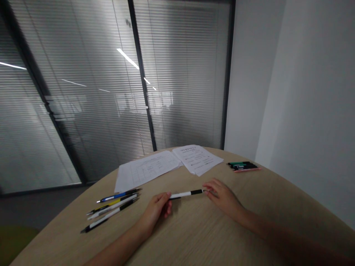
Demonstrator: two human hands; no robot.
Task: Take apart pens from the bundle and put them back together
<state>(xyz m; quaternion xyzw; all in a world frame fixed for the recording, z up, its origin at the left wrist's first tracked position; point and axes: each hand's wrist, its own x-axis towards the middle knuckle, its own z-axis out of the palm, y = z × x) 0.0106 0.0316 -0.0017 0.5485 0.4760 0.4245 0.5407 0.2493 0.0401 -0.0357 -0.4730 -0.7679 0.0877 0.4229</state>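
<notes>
Low above the tabletop, a white pen [184, 194] with a black grip lies crosswise between my two hands. My left hand [156, 210] is closed around its left end, thumb on top, hiding that end. My right hand [222, 197] has its fingertips pinched at the narrow tip beside the black grip. Left of my left hand, several pens lie roughly side by side: a blue pen [119, 195], a yellow one, and white ones, the nearest being a white-and-black pen [109, 218].
Printed paper sheets [149, 168] and a second stack of papers [197, 159] lie toward the far edge of the round wooden table [199, 232]. A group of black, green and pink refills or thin pens [244, 166] rests at the right. Glass panels with blinds stand behind.
</notes>
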